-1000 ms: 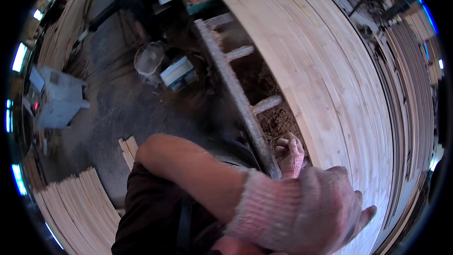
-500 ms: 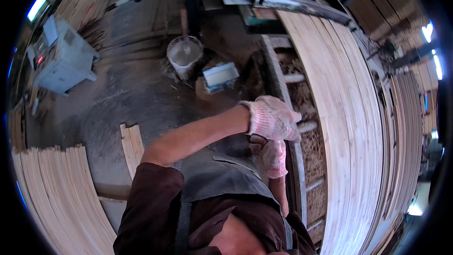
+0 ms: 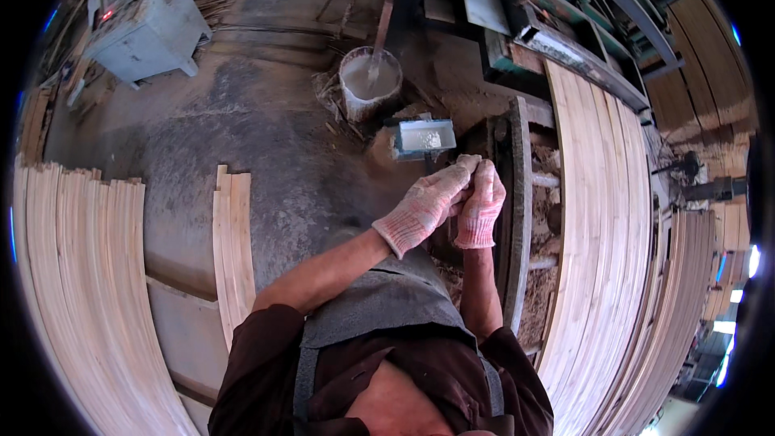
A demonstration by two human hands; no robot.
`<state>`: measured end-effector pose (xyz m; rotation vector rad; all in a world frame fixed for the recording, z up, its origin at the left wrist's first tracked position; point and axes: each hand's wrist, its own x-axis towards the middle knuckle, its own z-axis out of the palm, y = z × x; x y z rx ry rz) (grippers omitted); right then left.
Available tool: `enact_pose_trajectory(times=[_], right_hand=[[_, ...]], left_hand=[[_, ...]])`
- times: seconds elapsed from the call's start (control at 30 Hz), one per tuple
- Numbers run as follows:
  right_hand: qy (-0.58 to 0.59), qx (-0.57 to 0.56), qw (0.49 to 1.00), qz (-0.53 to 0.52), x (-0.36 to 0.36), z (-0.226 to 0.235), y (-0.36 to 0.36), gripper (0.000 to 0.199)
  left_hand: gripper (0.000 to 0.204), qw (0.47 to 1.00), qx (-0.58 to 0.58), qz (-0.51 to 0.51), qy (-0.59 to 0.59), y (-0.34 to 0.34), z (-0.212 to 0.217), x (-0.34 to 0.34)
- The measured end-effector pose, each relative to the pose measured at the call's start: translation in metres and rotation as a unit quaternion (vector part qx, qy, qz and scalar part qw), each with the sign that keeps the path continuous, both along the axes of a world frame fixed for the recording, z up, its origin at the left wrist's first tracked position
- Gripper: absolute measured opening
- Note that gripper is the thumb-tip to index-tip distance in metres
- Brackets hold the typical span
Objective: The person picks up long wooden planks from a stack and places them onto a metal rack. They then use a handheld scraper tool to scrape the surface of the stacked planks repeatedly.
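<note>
Both my hands wear whitish-pink knit gloves and meet in front of my apron, beside the metal rail [image 3: 517, 218] of the roller bed. My left hand [image 3: 426, 203] reaches across from the left, its fingers closed and pressed to the other hand. My right hand [image 3: 482, 206] points up with its fingers bent closed against the left fingertips. Whatever lies between them is hidden; only a small dark patch shows there. Just beyond the fingertips sits a small blue-sided rectangular tray [image 3: 426, 153] with white liquid in it.
A bucket [image 3: 349, 101] of whitish liquid holds a wooden stick [image 3: 384, 26]. Pale boards [image 3: 601, 234] lie along the roller bed at right, leading to a machine [image 3: 581, 56]. Wood strips [image 3: 85, 274] and a narrower stack [image 3: 232, 242] stand left. A grey control cabinet [image 3: 145, 32] is far left.
The view has shifted, so the surroundings sit differently. My hands have moved away from over the rail, and the left no longer covers the right; now they meet at the fingertips near the tray.
</note>
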<state>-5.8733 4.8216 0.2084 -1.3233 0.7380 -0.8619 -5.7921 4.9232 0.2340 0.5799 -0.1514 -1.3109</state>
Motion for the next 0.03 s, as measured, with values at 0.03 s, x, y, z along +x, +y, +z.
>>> enact_pose_trajectory(times=[0.03], right_hand=[[0.012, -0.012, 1.0, 0.019, 0.0045, -0.0005, -0.0056, 0.037]], left_hand=[[0.053, 0.999, 0.017, -0.012, 0.024, -0.0012, 0.004, 0.0083]])
